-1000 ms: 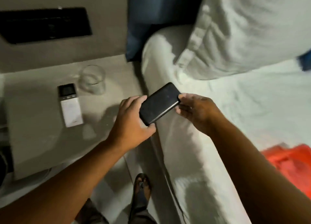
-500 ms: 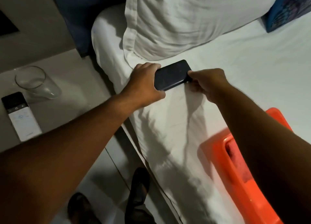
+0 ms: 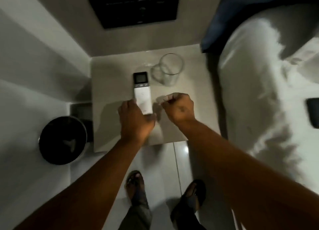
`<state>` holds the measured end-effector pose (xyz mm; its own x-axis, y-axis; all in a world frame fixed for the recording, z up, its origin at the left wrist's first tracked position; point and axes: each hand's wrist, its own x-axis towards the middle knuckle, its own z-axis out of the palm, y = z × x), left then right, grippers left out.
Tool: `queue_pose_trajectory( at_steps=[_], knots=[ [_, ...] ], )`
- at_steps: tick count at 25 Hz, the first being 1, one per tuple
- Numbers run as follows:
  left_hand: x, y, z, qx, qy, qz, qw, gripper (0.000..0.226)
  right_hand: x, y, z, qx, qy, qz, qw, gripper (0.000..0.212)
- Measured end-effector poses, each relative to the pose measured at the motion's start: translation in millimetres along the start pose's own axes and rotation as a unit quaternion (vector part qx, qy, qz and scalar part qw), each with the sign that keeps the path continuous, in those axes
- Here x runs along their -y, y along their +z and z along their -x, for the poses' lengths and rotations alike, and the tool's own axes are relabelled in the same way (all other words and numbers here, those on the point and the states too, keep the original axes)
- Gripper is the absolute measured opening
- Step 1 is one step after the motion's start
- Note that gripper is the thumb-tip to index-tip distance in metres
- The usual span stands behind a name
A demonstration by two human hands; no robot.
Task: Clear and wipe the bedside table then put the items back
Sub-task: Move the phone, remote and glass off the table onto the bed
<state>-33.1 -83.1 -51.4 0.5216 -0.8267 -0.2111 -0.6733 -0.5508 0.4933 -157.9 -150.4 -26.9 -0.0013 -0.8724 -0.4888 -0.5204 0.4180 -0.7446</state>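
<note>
Clearing stage, by the look of it: left hand reaches over the near end of the remote on the bedside table, fingers spread at its edge, probably to lift it; not clamped yet. Right hand hovers loosely curled, holding nothing. Glass stands just beyond the remote. Phone lies on the bed, cut off by the frame. Left fingertips hidden; contact uncertain. Dim, blurred.
</note>
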Motion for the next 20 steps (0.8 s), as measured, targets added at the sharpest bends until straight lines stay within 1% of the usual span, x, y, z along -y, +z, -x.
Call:
queue_pose_trajectory(
  at_steps=[1,2,3,5,7,8,9,12,13,14,16,18,20],
  knots=[
    [17,2,-9,-0.006,-0.036,-0.021,0.999,0.076,2,24,-13,0.007,0.019,0.02,1.0,0.008],
    [28,6,-15,-0.005,-0.055,-0.03,0.998,0.083,4,45,-26,0.008,0.031,0.043,0.999,0.013],
    [29,14,-18,-0.002,-0.055,-0.025,0.998,0.086,5,56,-37,0.003,0.039,0.068,0.997,0.017],
    [23,32,-25,-0.005,-0.039,-0.032,0.999,0.083,11,69,-53,-0.007,0.067,0.101,0.993,0.021],
    [19,42,-38,-0.014,-0.017,-0.057,0.998,0.079,18,76,-63,0.013,0.091,0.084,0.992,0.012],
    [18,41,-45,-0.017,-0.018,-0.053,0.998,0.078,21,79,-64,0.029,0.092,0.081,0.992,0.005],
    [19,37,-49,-0.017,-0.03,-0.033,0.999,0.076,24,82,-64,0.045,0.095,0.078,0.991,0.003],
    [34,18,-35,-0.017,-0.056,0.048,0.997,0.076,20,82,-61,0.082,0.11,-0.02,0.99,0.019],
    [42,11,-21,-0.002,-0.05,0.053,0.997,0.077,17,79,-55,0.093,0.111,-0.049,0.988,0.027],
    [48,2,-5,0.021,-0.037,0.051,0.998,0.077,17,71,-49,0.098,0.112,-0.071,0.986,0.029],
    [55,-15,28,0.058,-0.009,0.066,0.996,0.072,15,46,-31,0.111,0.119,-0.097,0.982,0.024],
    [42,-30,56,0.057,0.048,0.088,0.993,0.067,11,4,-9,0.119,0.124,-0.119,0.978,0.018],
    [15,-39,75,0.063,0.09,0.113,0.987,0.069,3,-48,15,0.105,0.123,-0.184,0.97,0.007]
  ],
)
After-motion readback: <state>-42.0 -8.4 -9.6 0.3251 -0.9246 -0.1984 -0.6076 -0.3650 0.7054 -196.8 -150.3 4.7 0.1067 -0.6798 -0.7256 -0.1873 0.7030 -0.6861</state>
